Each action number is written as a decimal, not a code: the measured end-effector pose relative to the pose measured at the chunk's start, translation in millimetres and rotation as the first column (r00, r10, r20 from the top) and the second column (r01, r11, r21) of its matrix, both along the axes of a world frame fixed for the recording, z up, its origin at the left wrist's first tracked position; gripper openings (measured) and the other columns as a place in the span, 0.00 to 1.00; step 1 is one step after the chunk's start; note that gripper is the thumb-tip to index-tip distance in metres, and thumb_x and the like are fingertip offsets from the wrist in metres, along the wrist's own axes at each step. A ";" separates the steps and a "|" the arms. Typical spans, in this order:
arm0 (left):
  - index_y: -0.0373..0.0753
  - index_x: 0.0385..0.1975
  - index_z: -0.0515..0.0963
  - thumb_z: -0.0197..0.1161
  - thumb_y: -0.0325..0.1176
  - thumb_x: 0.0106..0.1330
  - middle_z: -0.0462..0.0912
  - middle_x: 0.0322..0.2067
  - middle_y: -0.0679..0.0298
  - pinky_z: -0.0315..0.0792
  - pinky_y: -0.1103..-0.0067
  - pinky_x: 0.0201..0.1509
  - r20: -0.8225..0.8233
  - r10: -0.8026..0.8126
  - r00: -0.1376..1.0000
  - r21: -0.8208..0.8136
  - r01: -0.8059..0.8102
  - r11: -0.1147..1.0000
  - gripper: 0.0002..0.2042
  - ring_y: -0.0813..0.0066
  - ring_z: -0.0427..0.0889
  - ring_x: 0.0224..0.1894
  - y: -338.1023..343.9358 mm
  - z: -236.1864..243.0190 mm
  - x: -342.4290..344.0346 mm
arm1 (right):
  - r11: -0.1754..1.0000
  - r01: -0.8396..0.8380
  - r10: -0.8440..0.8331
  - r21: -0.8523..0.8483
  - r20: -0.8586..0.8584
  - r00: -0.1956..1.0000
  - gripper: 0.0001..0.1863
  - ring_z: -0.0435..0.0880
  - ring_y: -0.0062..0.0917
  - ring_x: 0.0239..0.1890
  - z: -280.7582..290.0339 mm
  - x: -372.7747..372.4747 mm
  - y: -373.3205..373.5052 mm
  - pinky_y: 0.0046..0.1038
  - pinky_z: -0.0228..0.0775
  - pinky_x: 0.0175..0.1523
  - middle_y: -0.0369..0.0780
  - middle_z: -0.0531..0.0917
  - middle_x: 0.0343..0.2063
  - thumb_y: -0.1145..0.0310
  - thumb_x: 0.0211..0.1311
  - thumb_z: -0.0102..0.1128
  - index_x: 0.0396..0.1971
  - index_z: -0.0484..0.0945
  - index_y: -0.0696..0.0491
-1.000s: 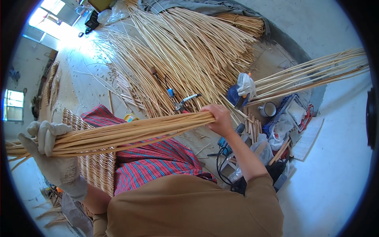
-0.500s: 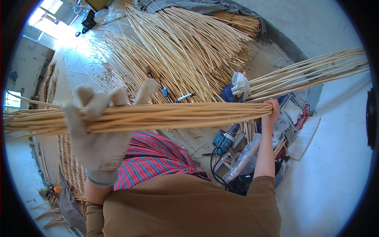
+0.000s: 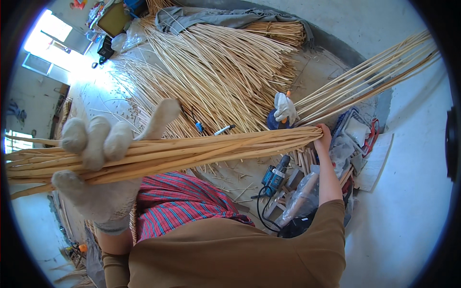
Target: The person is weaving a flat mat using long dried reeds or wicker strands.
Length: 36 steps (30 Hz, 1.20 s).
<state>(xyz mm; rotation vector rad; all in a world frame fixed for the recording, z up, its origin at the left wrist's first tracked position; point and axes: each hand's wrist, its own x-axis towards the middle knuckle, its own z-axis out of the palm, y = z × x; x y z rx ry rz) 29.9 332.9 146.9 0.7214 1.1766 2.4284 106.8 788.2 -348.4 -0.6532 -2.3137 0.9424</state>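
Observation:
A long bundle of peeled wicker rods (image 3: 211, 148) stretches across in front of me, its left part nearest. My left hand (image 3: 103, 153), in a thick pale work glove, is closed round the left part: several fingers curl over the top, the thumb lies below. One finger sticks out straight. My bare right hand (image 3: 324, 138) grips the bundle's right end. Beyond that hand, a looser fan of rods (image 3: 360, 77) reaches to the upper right; whether it belongs to the held bundle I cannot tell.
A large heap of rods (image 3: 230, 72) covers the floor ahead, partly under a grey cloth (image 3: 216, 18). A blue power drill (image 3: 274, 178), plastic bags (image 3: 302, 197) and a blue basket (image 3: 348, 122) lie right. A white glove (image 3: 285, 108) rests near the heap. Red plaid cloth (image 3: 187, 204) covers my lap.
My left hand has moved left and down along the bundle, its fingers now curled further over it. The bundle's left end is lower; the loose fan of rods at right tilts more steeply upward.

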 end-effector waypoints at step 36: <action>0.39 0.53 0.79 0.70 0.27 0.71 0.86 0.46 0.62 0.70 0.59 0.75 -0.235 -0.260 0.937 -0.403 0.150 0.903 0.13 0.69 0.86 0.54 102.7 -49.1 -5.7 | 0.969 -0.015 -0.092 0.247 0.417 0.904 0.42 0.83 0.53 0.58 -99.4 2.4 33.7 0.42 0.78 0.62 0.57 0.76 0.64 0.62 0.56 0.78 0.72 0.69 0.47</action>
